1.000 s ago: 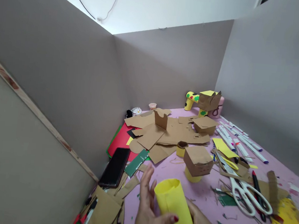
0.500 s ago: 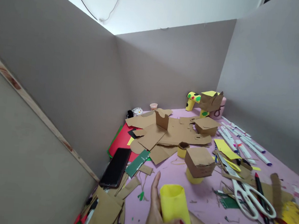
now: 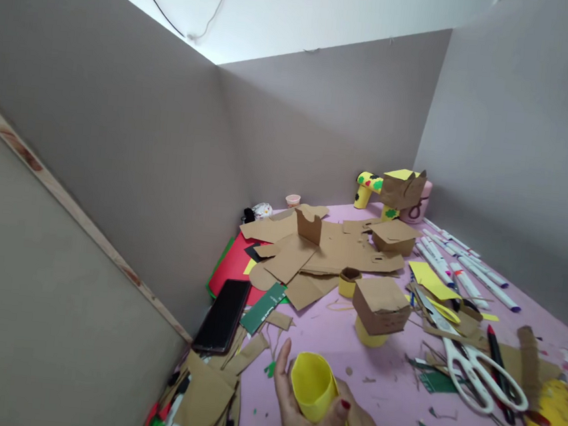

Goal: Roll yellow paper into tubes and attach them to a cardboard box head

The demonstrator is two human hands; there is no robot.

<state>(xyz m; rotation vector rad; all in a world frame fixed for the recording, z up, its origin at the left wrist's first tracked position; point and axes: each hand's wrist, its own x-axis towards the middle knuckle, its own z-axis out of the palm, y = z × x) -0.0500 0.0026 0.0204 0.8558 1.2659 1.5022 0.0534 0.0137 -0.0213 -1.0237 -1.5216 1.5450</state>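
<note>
A rolled tube of yellow paper (image 3: 315, 385) stands tilted at the bottom middle, its open end facing up at me. My left hand (image 3: 290, 411) is wrapped round it from the left, thumb across the front and index finger stretched upward. From the right, my right hand (image 3: 364, 425) grips the tube's far side, most of its fingers hidden behind the paper. Just beyond stands a small cardboard box (image 3: 381, 306) on a yellow round base (image 3: 370, 335). A short cardboard ring with a yellow outside (image 3: 347, 285) sits behind that.
White-handled scissors (image 3: 479, 379), markers (image 3: 481, 279) and paper scraps lie at right. At left are a black phone (image 3: 224, 314) and cut cardboard (image 3: 207, 390). Flat cardboard sheets (image 3: 335, 248) and a spotted yellow tube model (image 3: 364, 190) are farther back. Grey panels (image 3: 323, 123) enclose the table.
The yellow tube has tipped, showing more of its open end. It has shifted slightly left with my left hand. My right hand has come up into view beside it.
</note>
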